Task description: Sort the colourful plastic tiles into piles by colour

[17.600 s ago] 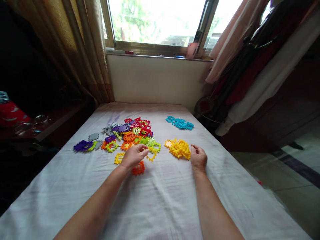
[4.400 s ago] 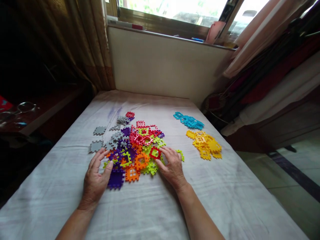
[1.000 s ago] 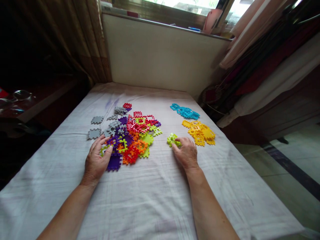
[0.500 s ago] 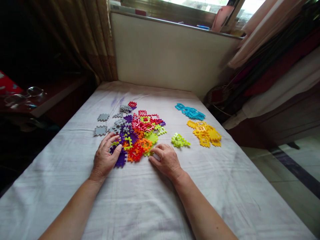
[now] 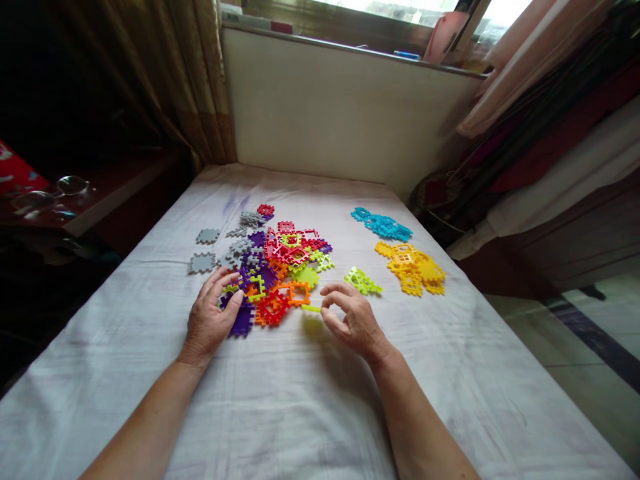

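Between thumb and forefinger my right hand [image 5: 356, 319] pinches a thin lime-green piece [image 5: 311, 308], seen edge-on just above the sheet. My left hand [image 5: 213, 317] rests with fingers apart on the left edge of the mixed pile, touching purple pieces [image 5: 241, 319]. Red [image 5: 273, 308], orange [image 5: 299, 293], pink [image 5: 274, 248] and grey [image 5: 239, 252] notched plastic pieces overlap in that pile. A small lime-green group [image 5: 363, 281] lies just beyond my right hand. Farther right are a yellow group [image 5: 413, 268] and a blue group [image 5: 383, 225].
The pieces lie on a pale sheet [image 5: 280, 407] that covers a flat surface. Two grey pieces [image 5: 202, 263] sit left of the pile. At the far left, glasses [image 5: 73, 185] rest on a dark table. Clothes hang on the right.
My right hand has lifted away from the pile and moved right with the lime-green piece in its fingers. An orange piece at the pile's right side has shifted. My left hand has stayed put.
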The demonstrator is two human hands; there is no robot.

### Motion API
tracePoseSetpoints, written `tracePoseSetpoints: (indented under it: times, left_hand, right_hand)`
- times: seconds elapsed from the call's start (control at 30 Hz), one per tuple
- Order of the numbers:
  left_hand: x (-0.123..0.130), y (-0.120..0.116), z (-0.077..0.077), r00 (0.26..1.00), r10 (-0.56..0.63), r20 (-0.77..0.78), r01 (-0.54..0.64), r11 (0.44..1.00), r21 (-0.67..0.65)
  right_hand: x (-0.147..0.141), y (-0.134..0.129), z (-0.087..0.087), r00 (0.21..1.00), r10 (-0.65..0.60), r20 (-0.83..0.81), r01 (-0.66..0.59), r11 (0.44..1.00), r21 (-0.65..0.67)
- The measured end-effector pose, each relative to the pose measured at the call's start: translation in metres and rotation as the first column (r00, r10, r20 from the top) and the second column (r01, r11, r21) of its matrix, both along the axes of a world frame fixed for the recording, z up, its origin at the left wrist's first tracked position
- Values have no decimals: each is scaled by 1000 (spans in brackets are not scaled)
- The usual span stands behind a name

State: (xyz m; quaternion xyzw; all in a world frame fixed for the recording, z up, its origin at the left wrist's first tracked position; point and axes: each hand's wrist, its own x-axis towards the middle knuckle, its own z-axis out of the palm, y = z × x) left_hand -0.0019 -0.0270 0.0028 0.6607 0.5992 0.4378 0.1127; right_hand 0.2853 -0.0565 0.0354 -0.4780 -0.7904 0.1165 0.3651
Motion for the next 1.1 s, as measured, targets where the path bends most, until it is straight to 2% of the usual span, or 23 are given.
tracePoseSetpoints:
  times: [0.07,0.13,0.23,0.3,0.4,0.5,0.77,0.93,1.03,1.1]
  left_hand:
    - [0,0,0,1000,1,-1,-1,1000,2]
    - [0,0,0,1000,2,1,-2,1000,1]
    - [0,-1,-1,1000,1,2,-1,1000,2]
    - [0,-1,-1,1000,1,0,-1,1000,3]
    - [0,-1,-2,1000,1,1,-1,1000,1]
    - [-1,0,-3,1000,4,1,-4,1000,4]
    - [2,-2,-5,997,-24,-75,30,996,78]
    - [5,-4,-4,990,-72,-124,84,991,99]
    - [4,-3,-5,993,-67,-97,75,994,79]
    - [3,-2,-4,997,-50,-66,55,996,75]
  right_hand:
    - [7,4,0,997,-72,-39,73,997,14]
    - [18,9,-4,976,-212,-55,214,976,42]
    - [41,17,-13,878,-476,-50,478,875,73]
    - [55,20,-21,799,-600,-23,600,796,74]
    - [68,23,-32,728,-685,29,682,728,74]
    - [70,24,-40,701,-708,77,703,706,84]
    - [62,25,-43,722,-687,88,666,724,180]
    - [29,23,-40,845,-528,89,503,839,207]
    - [2,27,-39,905,-398,151,377,914,152]
    - [-12,31,-38,916,-352,192,338,935,104]
